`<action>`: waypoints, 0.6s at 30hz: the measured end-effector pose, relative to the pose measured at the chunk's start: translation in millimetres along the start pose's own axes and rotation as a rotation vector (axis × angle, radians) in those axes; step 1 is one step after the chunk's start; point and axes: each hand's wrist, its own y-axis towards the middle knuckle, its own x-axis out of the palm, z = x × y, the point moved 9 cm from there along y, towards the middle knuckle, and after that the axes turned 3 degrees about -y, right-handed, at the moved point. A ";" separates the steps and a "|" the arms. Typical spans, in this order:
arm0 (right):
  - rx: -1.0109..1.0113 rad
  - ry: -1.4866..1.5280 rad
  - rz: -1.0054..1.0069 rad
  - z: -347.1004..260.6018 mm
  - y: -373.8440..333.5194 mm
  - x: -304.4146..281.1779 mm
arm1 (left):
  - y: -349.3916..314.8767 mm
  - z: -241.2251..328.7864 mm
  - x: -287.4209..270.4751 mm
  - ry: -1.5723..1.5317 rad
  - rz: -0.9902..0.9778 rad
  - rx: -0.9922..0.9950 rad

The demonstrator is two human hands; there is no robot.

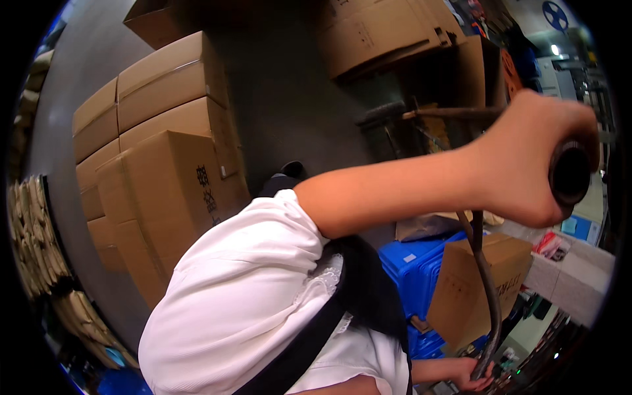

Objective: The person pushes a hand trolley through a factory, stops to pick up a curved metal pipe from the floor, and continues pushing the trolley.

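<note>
My left hand (526, 155) is stretched out to the right, its fingers wrapped round a dark round handle grip (570, 174) whose open end faces me. Beside it, a brown rod (454, 113) runs up to the back of the hand; whether it joins the grip is hidden. Lower down, my right hand (473, 375) is closed round the bottom of a bent brown metal bar (490, 289). The bar's upper end passes behind my left forearm. A cardboard box (480, 283) and blue plastic bins (411, 270) are near the bar.
Large taped cartons (164, 164) are stacked at the left. Flattened cardboard (375, 36) and a dark wheel-like part (385, 113) are farther off, over the grey floor (283, 99). Bundled tan goods (29, 230) line the far left. A pale ledge (579, 270) is at the right.
</note>
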 end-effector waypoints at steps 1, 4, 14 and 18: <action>0.053 0.052 -0.004 14.1 13.0 -25.6 | -7.1 13.0 5.7 0.042 -0.019 0.019; 0.120 0.005 0.047 -3.2 7.5 -36.9 | -30.7 58.5 23.9 0.225 -0.121 0.114; 0.279 0.220 -0.082 6.9 29.4 -83.8 | -109.1 163.9 85.4 0.018 -0.380 0.112; 0.309 0.194 0.004 9.8 41.9 -114.8 | -135.1 198.9 108.8 0.183 -0.506 0.120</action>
